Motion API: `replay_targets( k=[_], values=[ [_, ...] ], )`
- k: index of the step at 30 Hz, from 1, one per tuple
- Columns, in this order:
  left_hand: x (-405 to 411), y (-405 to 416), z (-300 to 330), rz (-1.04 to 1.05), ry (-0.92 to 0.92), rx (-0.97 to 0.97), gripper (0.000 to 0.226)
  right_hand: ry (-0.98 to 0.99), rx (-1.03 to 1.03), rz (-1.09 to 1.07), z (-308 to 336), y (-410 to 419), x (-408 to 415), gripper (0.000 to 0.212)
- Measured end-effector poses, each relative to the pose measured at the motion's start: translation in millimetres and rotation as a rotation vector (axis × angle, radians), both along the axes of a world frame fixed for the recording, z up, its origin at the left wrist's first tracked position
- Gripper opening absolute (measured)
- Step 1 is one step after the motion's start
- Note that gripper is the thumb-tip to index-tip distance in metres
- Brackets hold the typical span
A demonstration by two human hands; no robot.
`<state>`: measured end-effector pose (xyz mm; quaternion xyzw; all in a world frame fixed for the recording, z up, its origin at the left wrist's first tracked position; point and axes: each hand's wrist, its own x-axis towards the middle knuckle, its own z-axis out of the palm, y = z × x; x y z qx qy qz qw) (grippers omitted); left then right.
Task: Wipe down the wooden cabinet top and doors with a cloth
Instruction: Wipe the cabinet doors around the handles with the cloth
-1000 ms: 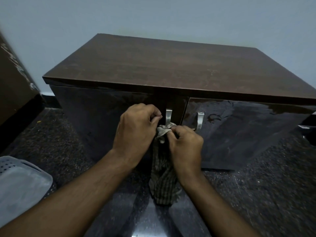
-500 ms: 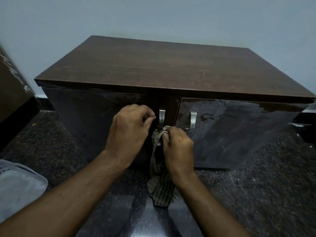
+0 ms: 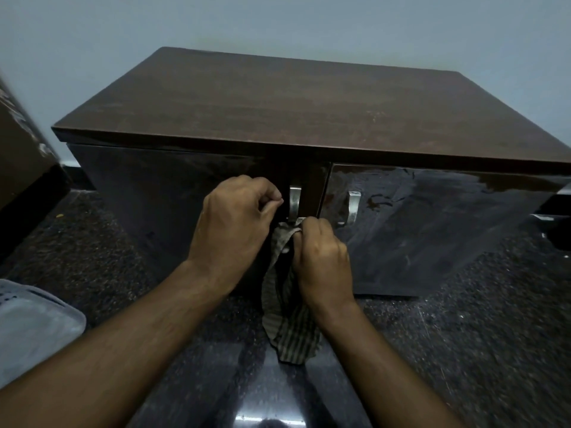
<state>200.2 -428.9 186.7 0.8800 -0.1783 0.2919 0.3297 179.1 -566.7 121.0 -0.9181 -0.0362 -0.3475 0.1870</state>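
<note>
Right hand (image 3: pixel 321 257) pinches striped cloth (image 3: pixel 289 329) at base of left door handle (image 3: pixel 294 202); cloth hangs down the cabinet (image 3: pixel 278 100) front. Left hand (image 3: pixel 234 223) fingers curled beside handle; whether they grasp anything, cannot tell.

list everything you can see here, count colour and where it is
cabinet top: one, dark brown wood, against the wall
cabinet doors: two, glossy dark brown, front of the cabinet, the right one streaked as if wet
handles: two, silver metal, either side of the gap between the doors
cloth: one, striped grey-brown, hanging down from the left handle's lower end
basket: one, pale grey plastic, on the floor at lower left
floor: dark speckled stone
wall: pale blue-grey, behind the cabinet
brown furniture: one, at the left edge, partly in view
left hand: curled beside the left handle; what it pinches is unclear
right hand: grips the cloth's top
</note>
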Motion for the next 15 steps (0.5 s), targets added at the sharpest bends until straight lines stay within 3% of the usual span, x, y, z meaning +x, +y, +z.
replay_targets(
  k=[3,5,10,13,15],
  values=[
    [-0.3,2.0,2.0,-0.008,-0.005,0.018,0.01,0.009,0.05,-0.023,-6.7,3.8,-3.6,0.017],
    [0.8,3.0,0.9,0.004,-0.005,0.017,0.01,0.034,0.226,-0.015,-6.8,10.7,-6.2,0.008],
    [1.0,-0.4,1.4,0.008,-0.002,0.005,0.011,0.335,1.108,-0.039,8.0,25.0,-7.5,0.015],
    [0.2,-0.1,1.8,0.009,-0.004,0.005,0.011,0.416,1.644,-0.01,17.5,27.6,-7.2,0.022],
    [-0.5,0.3,2.0,0.002,0.004,0.008,0.011,0.446,1.839,-0.006,21.1,29.8,-7.1,0.024]
  ],
)
